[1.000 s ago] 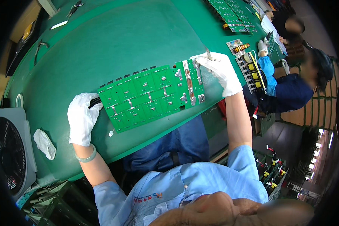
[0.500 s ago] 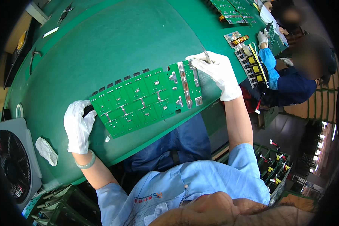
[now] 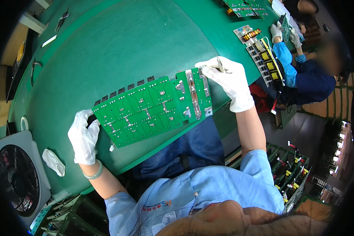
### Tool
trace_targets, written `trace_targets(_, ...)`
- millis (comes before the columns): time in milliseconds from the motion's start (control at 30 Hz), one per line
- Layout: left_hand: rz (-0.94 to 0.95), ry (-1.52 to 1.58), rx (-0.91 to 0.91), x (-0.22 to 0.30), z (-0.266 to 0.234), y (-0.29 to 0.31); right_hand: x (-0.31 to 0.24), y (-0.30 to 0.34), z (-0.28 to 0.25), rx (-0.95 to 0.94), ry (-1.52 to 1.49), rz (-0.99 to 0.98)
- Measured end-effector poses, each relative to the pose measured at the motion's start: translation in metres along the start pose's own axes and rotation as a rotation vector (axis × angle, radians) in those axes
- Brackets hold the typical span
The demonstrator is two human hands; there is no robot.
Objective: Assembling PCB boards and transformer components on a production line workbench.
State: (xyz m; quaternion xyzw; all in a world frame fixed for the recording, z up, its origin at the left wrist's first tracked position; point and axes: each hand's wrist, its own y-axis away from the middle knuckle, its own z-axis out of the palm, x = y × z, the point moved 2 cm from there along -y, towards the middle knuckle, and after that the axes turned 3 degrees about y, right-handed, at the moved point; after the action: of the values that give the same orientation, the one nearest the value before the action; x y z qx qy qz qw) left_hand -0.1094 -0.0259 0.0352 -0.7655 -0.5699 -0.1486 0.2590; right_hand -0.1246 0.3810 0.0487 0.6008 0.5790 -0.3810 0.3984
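A long green circuit board is held over the table between my two gloved hands, solder side up. Black components stick out along its far edge. My left hand, in a white glove, is closed on the board's left end, next to a black part there. The white-gloved right hand pinches the far right corner of the board. A slim metal tool, its kind unclear, also sticks out of that hand's fingers. A small white connector shows below the board's near left corner.
A crumpled white glove lies left, beside a fan. Pliers and another hand tool lie far left. At the right, a populated board is near a co-worker's blue sleeve. More boards lie beyond.
Both my hands keep their hold and the board is nearly still. The whole view has shifted slightly. At the right, a co-worker's second gloved hand has come up to the board there.
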Motion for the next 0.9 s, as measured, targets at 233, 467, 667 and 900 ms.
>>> trace_targets(233, 0.122, -0.086, 0.226, 0.009, -0.002, -0.001, -0.004, 0.014, -0.002, 0.066, -0.154, -0.074)
trace_targets(467, 0.138, -0.071, 0.309, 0.009, 0.0, -0.003, 0.001, 0.019, -0.001, 0.089, -0.217, -0.109)
trace_targets(667, 0.17, -0.079, 0.346, 0.012, 0.001, -0.003, 0.0, 0.025, -0.003, 0.08, -0.216, -0.106)
trace_targets(900, 0.206, -0.081, 0.381, 0.013, 0.002, -0.005, 0.003, 0.025, 0.001, 0.113, -0.252, -0.169)
